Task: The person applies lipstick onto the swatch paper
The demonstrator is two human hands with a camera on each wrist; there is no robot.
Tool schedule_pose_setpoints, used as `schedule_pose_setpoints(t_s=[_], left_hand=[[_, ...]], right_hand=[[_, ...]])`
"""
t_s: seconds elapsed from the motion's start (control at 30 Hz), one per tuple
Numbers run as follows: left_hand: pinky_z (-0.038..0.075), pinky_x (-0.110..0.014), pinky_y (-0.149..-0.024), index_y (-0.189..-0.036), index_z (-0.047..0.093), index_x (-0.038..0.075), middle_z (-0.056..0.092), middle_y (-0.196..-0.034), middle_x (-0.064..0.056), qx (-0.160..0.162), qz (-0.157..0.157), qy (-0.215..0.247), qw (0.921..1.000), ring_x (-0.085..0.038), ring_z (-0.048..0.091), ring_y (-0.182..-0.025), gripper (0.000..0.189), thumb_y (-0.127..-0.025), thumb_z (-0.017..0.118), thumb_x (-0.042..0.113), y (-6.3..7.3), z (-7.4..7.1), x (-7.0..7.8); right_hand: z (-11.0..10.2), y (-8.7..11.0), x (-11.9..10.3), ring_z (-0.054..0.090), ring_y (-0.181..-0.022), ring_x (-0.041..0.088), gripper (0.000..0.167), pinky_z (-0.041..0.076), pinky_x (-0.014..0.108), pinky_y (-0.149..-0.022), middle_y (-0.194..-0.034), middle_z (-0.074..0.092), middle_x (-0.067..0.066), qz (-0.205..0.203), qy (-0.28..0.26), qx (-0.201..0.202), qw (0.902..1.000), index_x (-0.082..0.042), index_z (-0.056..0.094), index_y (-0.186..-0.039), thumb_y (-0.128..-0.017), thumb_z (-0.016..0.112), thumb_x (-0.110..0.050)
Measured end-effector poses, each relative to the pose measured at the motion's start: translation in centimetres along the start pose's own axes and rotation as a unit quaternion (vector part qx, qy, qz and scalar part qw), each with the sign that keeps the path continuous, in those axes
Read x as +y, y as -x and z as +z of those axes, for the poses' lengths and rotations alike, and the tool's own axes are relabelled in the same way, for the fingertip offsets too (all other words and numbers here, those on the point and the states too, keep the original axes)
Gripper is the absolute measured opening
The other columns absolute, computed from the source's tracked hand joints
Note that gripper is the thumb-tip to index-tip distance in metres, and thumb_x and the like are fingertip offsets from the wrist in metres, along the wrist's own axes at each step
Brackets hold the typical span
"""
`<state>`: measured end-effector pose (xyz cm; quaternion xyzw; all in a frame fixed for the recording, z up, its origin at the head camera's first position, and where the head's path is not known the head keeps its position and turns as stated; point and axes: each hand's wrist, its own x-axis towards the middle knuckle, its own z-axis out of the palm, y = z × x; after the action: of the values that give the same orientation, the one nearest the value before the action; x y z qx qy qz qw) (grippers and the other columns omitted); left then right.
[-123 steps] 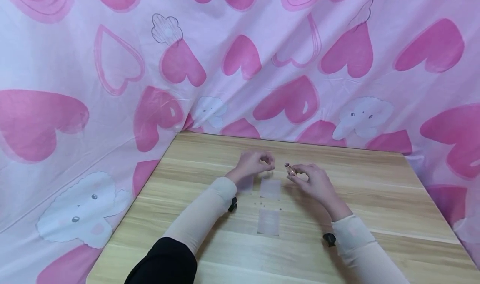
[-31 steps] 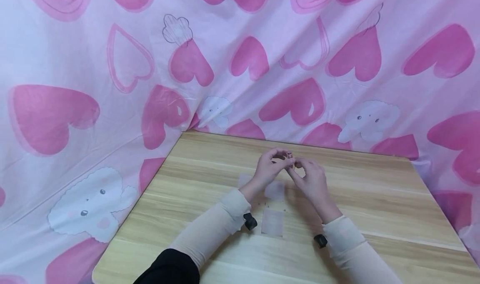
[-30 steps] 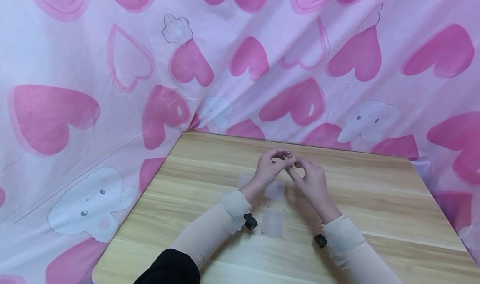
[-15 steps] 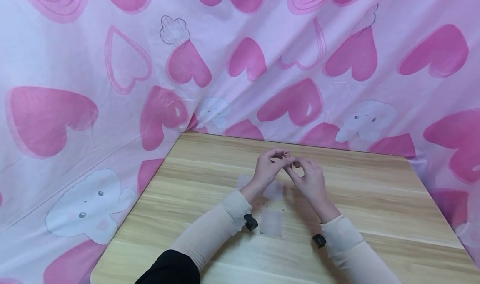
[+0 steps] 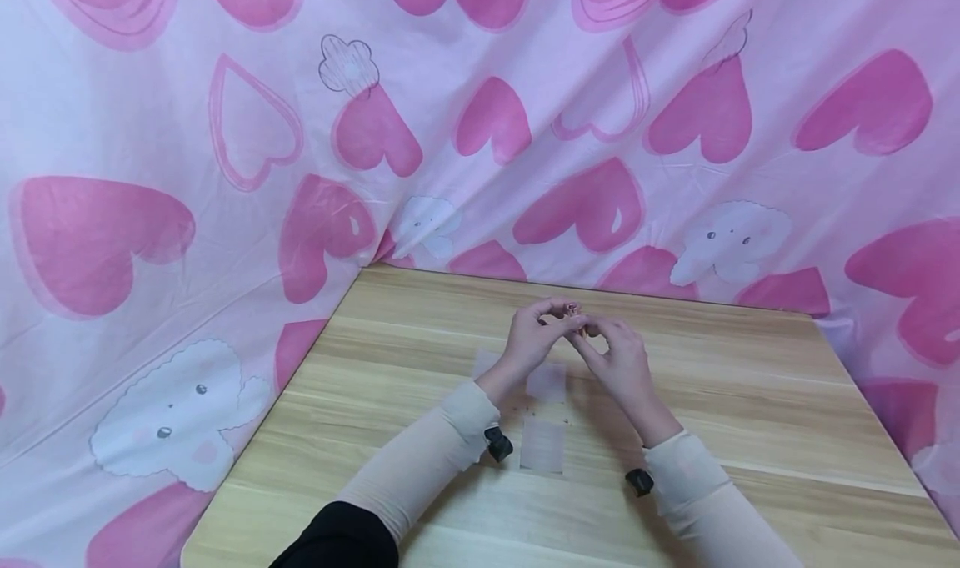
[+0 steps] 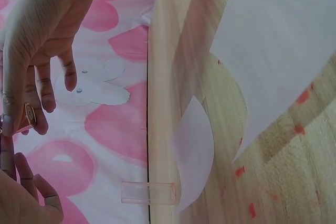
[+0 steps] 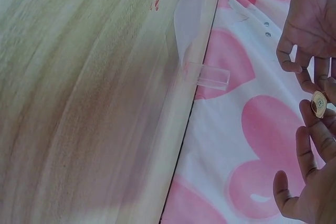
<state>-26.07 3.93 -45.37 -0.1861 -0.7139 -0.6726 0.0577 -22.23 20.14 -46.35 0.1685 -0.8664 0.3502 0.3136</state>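
Above the far half of the table, both hands meet at a small rose-gold lipstick tube (image 5: 573, 310). The left hand (image 5: 531, 334) pinches its upper part between thumb and fingers. Just to the right, the right hand (image 5: 621, 361) pinches it lower down. The tube's gold end with an emblem (image 7: 318, 104) shows in the right wrist view; fingers hide most of its body. A clear plastic cap (image 6: 148, 193) stands at the far part of the table in the left wrist view. Red crumbs (image 6: 252, 210) lie scattered near the sheets.
Thin pale sheets lie on the wooden table (image 5: 712, 418): one nearer sheet (image 5: 543, 445), one farther sheet (image 5: 546, 382), and another sheet (image 5: 486, 361) partly behind the left wrist. A pink heart-print cloth (image 5: 570, 92) hangs behind and to the left.
Four seconds ago the right hand held the tube alone, with the left hand apart. Since then the left hand has come to the tube's upper part. In the last second the tube has shifted slightly.
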Motion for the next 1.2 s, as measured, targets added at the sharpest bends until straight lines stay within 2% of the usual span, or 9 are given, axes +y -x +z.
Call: schedule_pose_setpoints(t_s=[0.2,0.47,0.73,0.87,1.03,1.2], left_hand=[[0.043,-0.030,-0.079,-0.105,0.078,0.021,0.073,-0.095,0.013,-0.011,0.000,0.001,0.9999,-0.007,0.065,-0.095,0.022,-0.088,0.078,0.035,-0.1,-0.2,-0.3],[0.042,-0.031,-0.080,-0.107,0.078,0.023,0.073,-0.094,0.011,-0.027,0.005,0.004,0.9996,-0.007,0.065,-0.097,0.020,-0.090,0.077,0.033,-0.1,-0.5,-0.2],[0.043,-0.031,-0.083,-0.113,0.076,0.016,0.074,-0.098,0.011,-0.051,0.004,0.001,0.9987,-0.007,0.065,-0.100,0.028,-0.091,0.076,0.033,-0.2,-0.8,-0.1],[0.044,-0.029,-0.081,-0.115,0.076,0.015,0.074,-0.098,0.011,-0.058,0.004,0.002,0.9983,-0.007,0.065,-0.099,0.029,-0.091,0.076,0.031,-0.2,-1.0,-0.3],[0.046,-0.029,-0.081,-0.117,0.075,0.014,0.074,-0.099,0.008,-0.076,0.004,0.015,0.9970,-0.015,0.066,-0.100,0.031,-0.091,0.076,0.030,-0.3,-1.3,-0.3],[0.046,-0.028,-0.081,-0.116,0.076,0.024,0.074,-0.103,0.009,-0.099,-0.009,0.026,0.9947,-0.026,0.064,-0.104,0.028,-0.090,0.077,0.035,-0.2,-1.7,-0.4]], right_hand=[[-0.1,0.0,0.0,0.063,-0.089,0.024,0.025,0.046,0.049,-0.083,-0.090,0.071,0.007,0.001,-0.009,-0.011,0.9999,-0.009,0.075,-0.106,-0.084,0.083,-0.018],[-0.2,-0.1,0.2,0.064,-0.088,0.021,0.024,0.050,0.043,-0.075,-0.089,0.072,0.005,-0.014,-0.019,-0.012,0.9996,-0.009,0.076,-0.106,-0.084,0.084,-0.016],[-0.2,-0.1,0.4,0.062,-0.086,0.019,0.023,0.050,0.041,-0.075,-0.087,0.069,0.002,-0.017,-0.028,-0.019,0.9993,-0.011,0.076,-0.105,-0.084,0.084,-0.015],[-0.3,-0.1,0.5,0.061,-0.086,0.016,0.023,0.049,0.034,-0.072,-0.087,0.068,-0.001,-0.009,-0.034,-0.028,0.9990,-0.014,0.077,-0.105,-0.084,0.084,-0.017],[-0.5,-0.1,0.5,0.062,-0.087,0.017,0.024,0.048,0.026,-0.070,-0.089,0.068,-0.002,-0.010,-0.052,-0.043,0.9977,-0.015,0.076,-0.107,-0.084,0.083,-0.017],[-0.6,0.1,0.5,0.062,-0.088,0.018,0.023,0.048,0.031,-0.074,-0.089,0.068,-0.002,-0.012,-0.065,-0.060,0.9960,-0.014,0.076,-0.108,-0.085,0.082,-0.016]])
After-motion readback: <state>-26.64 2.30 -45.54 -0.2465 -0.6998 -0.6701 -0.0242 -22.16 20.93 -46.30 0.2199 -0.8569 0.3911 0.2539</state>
